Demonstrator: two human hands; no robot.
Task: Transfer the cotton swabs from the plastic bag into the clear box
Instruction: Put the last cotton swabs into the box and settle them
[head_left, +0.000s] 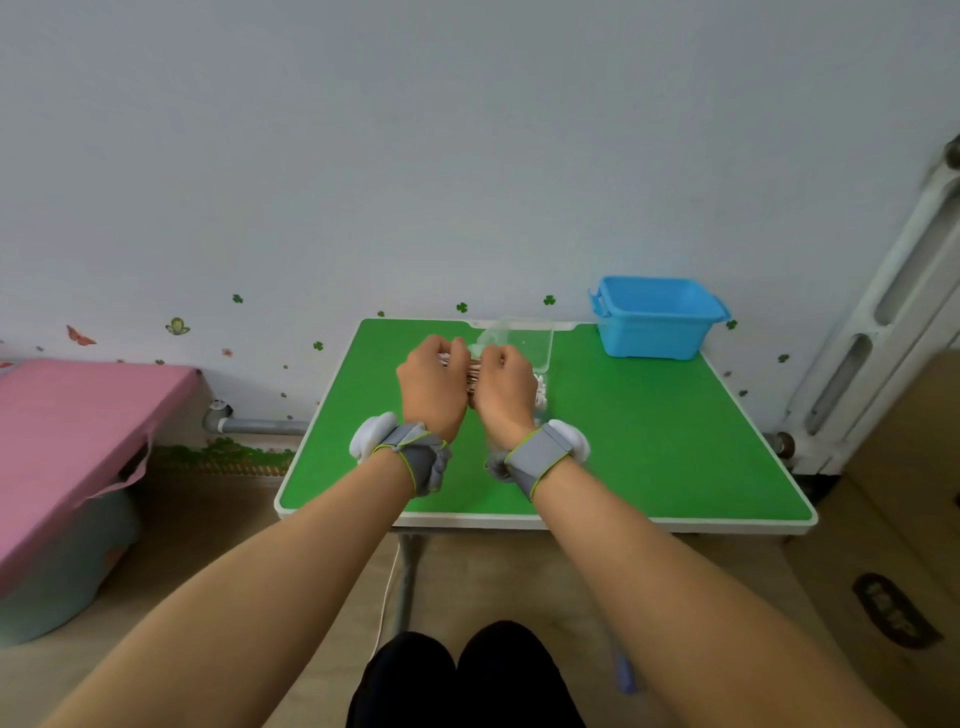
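head view: a person's left hand (434, 387) and right hand (505, 388) clench side by side around one bundle of cotton swabs (474, 378), held low over the far middle of a green table (649, 447). thin pale sticks show in the gap between the two fists, and white fluffy tips poke out past the right hand's outer edge. the plastic bag cannot be made out around the bundle; the fingers cover most of it.

just behind the hands stands the clear box (524, 338), rectangular and open-topped, its thin see-through walls nearly lost against the green top; whether anything lies inside cannot be told. at the far right corner sits a blue plastic bin (654, 319), glossy, lidless, with handle lugs at its ends, and only bare blue shows of its inside.

the matte tabletop has a white rim and rounded corners. grey fabric wrist straps (537, 454) with white padded lumps wrap both wrists. a pink covered surface (78, 415) is cut off at the left edge, a brown cardboard box (909, 519) at the right.
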